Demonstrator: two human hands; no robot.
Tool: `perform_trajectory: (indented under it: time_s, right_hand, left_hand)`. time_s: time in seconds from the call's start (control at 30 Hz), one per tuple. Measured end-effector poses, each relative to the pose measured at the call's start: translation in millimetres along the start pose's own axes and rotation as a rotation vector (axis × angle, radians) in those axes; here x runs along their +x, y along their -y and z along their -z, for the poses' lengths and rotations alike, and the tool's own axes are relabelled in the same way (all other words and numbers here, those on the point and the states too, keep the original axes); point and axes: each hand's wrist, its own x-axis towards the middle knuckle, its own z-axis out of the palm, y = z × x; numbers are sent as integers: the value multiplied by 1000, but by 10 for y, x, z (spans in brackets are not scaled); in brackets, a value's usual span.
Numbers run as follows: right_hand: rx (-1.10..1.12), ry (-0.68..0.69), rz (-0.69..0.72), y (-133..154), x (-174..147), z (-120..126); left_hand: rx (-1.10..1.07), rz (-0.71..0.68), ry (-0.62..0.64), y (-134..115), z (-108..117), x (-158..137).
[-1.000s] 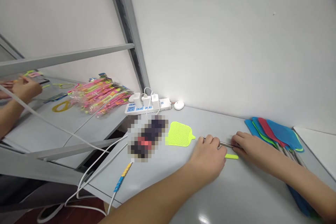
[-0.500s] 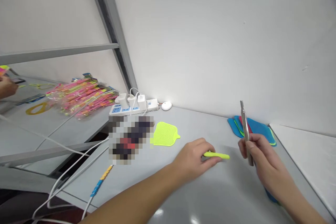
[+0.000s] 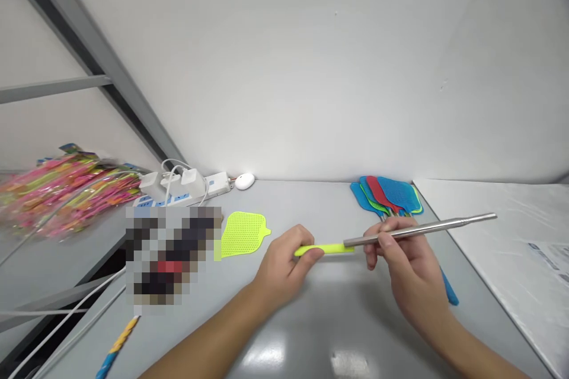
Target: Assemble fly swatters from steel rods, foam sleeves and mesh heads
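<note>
My left hand (image 3: 288, 260) is closed on a yellow-green plastic handle (image 3: 329, 249), pointing its far end to the right. Between the fingers and thumb of my right hand (image 3: 409, 260) lies a silver telescopic rod (image 3: 422, 229), tilted slightly up to the right. The rod's thick left end meets the handle's right end; whether it sits inside cannot be made out. Left of my left hand, a yellow-green perforated fly swatter head (image 3: 244, 232) lies flat on the table. Behind my right hand is a pile of fly swatters (image 3: 386, 194) in blue, red and green.
A white power strip (image 3: 217, 184) with plugged chargers and a white round device (image 3: 244, 181) stand along the wall. Left are bagged pink and yellow items (image 3: 75, 189), a pixelated patch and white cables (image 3: 75, 302). A white sheet (image 3: 493, 231) lies at right.
The rod has swung from nearly upright to nearly level, and its thick end has come to the handle. My hands are closer together. The view has turned right.
</note>
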Motion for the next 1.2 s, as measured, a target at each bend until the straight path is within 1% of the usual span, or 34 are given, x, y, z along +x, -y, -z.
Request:
perform_trajectory:
  time_s: [0.1, 0.2, 0.37, 0.5, 0.67, 0.77, 0.87, 0.93, 1.0, 1.07, 1.13, 1.2]
  right_hand:
    - [36, -81, -44, 4, 86, 55]
    - [70, -97, -65, 26, 116, 86]
    - [104, -91, 16, 88, 51, 52]
    - [99, -18, 89, 97, 12, 34]
    - [11, 55, 156, 91, -7, 70]
    - [-54, 106, 274, 71, -27, 102]
    - [-139, 187, 399, 42, -40, 134]
    - [-184, 232, 420, 35, -38, 148]
    - [-233, 282, 400, 40, -28, 150]
    - [-283, 363, 353, 49, -14, 144]
    - [-321, 441, 301, 54, 0, 133]
    - [-356, 489, 260, 57, 9, 118]
  left_hand:
    - [-66, 43, -57, 54, 12, -18]
    - [-107, 80, -71, 77, 13, -32]
    - [-116, 125, -45, 84, -4, -40]
    - [-129, 135, -35, 84, -16, -41]
    - [-118, 183, -26, 72, -24, -40]
    - [-101, 214, -26, 71, -32, -33]
    - [-95, 239, -4, 68, -33, -25]
    - [-96, 240, 32, 55, -26, -23]
    - [-72, 218, 97, 30, -21, -25]
    - [-8, 160, 178, -3, -28, -30]
    - [74, 64, 251, -38, -57, -34]
    - [142, -54, 302, -70, -104, -35]
